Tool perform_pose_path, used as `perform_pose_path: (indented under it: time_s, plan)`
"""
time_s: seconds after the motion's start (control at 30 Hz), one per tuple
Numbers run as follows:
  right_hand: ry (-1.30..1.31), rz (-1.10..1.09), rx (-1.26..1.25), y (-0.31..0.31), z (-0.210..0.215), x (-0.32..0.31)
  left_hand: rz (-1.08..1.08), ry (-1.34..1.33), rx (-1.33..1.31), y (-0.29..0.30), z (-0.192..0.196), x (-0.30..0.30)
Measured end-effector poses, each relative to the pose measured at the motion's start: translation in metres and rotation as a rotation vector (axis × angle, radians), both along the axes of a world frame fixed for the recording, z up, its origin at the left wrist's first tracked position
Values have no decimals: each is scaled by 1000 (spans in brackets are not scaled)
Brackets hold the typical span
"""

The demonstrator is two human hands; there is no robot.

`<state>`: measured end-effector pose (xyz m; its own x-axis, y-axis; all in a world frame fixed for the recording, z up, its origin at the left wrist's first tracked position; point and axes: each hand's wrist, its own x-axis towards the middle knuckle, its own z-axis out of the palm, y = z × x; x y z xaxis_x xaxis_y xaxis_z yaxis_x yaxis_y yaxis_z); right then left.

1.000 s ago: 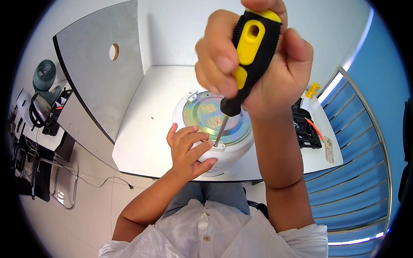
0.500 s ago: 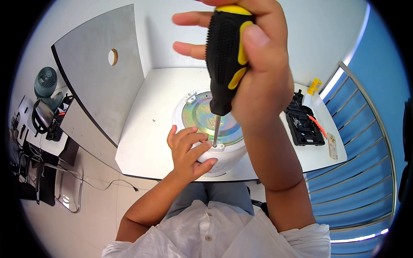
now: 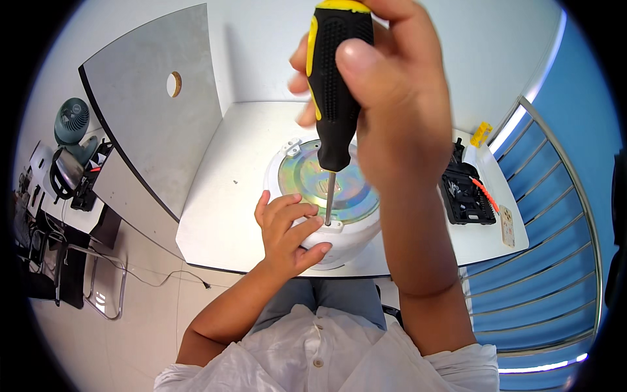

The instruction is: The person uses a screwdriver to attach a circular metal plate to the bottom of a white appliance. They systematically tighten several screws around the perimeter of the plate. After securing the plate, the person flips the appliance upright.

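A black-and-yellow screwdriver [image 3: 334, 98] stands almost upright, with my right hand [image 3: 401, 111] closed round its handle, the thumb pressed along the near side. Its metal shaft points down into a small white foot [image 3: 330, 227] on the near rim of a round white appliance [image 3: 356, 240]. A shiny, rainbow-tinted metal plate [image 3: 359, 196] covers the appliance's top face. My left hand [image 3: 286, 232] rests on the rim with bent, spread fingers, the fingertips beside the shaft's lower end and the thumb apart. The screw under the tip is hidden. A second white foot [image 3: 292, 147] sits on the far left rim.
On the white table [image 3: 219, 196], a black tool case [image 3: 469, 199] lies to the right with an orange-red strip [image 3: 484, 195], a phone [image 3: 507, 225] and a yellow item [image 3: 481, 134]. A grey partition [image 3: 153, 111] rises at left; a metal railing [image 3: 578, 196] curves along the right.
The screwdriver handle has turned in my right hand: the thumb now lies across it, and the fingers, stretched out before, have curled in. My left hand stays in place.
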<state>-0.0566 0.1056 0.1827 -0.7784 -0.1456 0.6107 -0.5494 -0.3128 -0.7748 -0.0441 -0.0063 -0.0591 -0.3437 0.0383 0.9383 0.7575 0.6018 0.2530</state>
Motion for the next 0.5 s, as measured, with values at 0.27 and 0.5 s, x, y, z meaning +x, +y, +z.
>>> perform_pose_path:
  time_s: [0.27, 0.5]
  plan:
    - [205, 1020, -269, -12, -22, -46, -4, 20, 11, 1, 1, 0]
    - [246, -127, 128, 11, -18, 0, 0, 10, 12, 1, 0, 0]
